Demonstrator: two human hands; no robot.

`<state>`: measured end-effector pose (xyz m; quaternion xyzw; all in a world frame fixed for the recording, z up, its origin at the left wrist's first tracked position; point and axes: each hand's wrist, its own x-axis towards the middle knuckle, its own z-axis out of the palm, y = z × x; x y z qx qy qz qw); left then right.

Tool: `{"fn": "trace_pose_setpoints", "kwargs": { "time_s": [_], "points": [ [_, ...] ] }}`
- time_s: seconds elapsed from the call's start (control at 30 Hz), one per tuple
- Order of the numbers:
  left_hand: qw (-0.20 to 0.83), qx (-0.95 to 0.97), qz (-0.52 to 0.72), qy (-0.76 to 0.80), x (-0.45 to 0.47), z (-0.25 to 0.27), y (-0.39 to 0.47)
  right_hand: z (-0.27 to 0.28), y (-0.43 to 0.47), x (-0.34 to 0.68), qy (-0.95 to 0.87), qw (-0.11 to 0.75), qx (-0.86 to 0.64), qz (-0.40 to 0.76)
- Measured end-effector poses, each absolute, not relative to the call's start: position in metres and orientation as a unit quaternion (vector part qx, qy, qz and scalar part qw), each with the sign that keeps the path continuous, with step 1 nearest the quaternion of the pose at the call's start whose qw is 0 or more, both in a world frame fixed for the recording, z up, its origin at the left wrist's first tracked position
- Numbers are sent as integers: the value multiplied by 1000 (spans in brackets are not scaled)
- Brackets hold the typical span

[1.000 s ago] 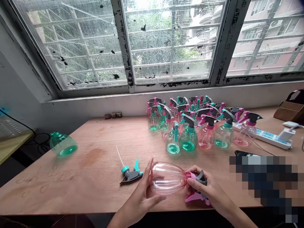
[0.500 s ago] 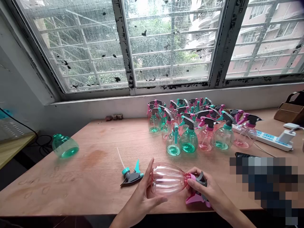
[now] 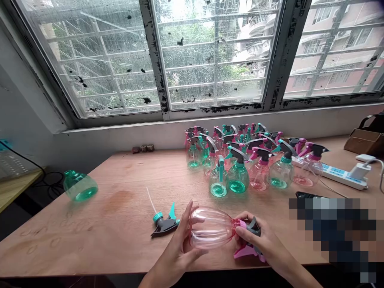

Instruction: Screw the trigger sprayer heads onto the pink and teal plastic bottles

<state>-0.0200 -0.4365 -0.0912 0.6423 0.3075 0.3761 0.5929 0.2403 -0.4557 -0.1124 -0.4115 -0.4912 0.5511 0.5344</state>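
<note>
A clear pink spray bottle (image 3: pixel 212 228) lies sideways between my hands, above the table's front edge. My left hand (image 3: pixel 180 244) cups its base, fingers behind and thumb in front. At the neck, my right hand (image 3: pixel 258 238) pinches the pink collar of the spray head (image 3: pixel 250 250), whose pink trigger points down. The join between collar and bottle is partly covered by my fingers. Just left of my left hand, a loose grey and teal spray head (image 3: pixel 164 225) with a thin white tube rests on the wood.
A green bottle body (image 3: pixel 80 186) without a spray head lies at the table's left edge. Several assembled pink and green spray bottles (image 3: pixel 238 176) stand at the back right. Beside them are a white power strip (image 3: pixel 342 176), a phone (image 3: pixel 310 195) and a brown bag (image 3: pixel 366 136).
My left fingers have shifted slightly around the pink bottle's base, and they now show through the plastic. The right hand keeps its grip on the collar. The view has moved a little.
</note>
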Motion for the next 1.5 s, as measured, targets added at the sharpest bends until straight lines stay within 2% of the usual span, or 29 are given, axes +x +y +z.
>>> {"fn": "trace_pose_setpoints", "kwargs": {
  "time_s": [0.33, 1.13, 1.33, 1.5],
  "points": [
    [610, 624, 351, 341, -18, -91, -436, -110, -457, 239, -485, 538, -407, 556],
    [536, 693, 320, 360, -22, -89, -435, -104, -461, 240, -508, 500, -418, 563],
    [587, 647, 342, 347, -21, -94, -434, -109, -461, 240, -498, 503, -413, 573],
    [577, 657, 337, 347, -22, -94, -434, -109, -460, 241, -496, 510, -416, 566]
  ]
}}
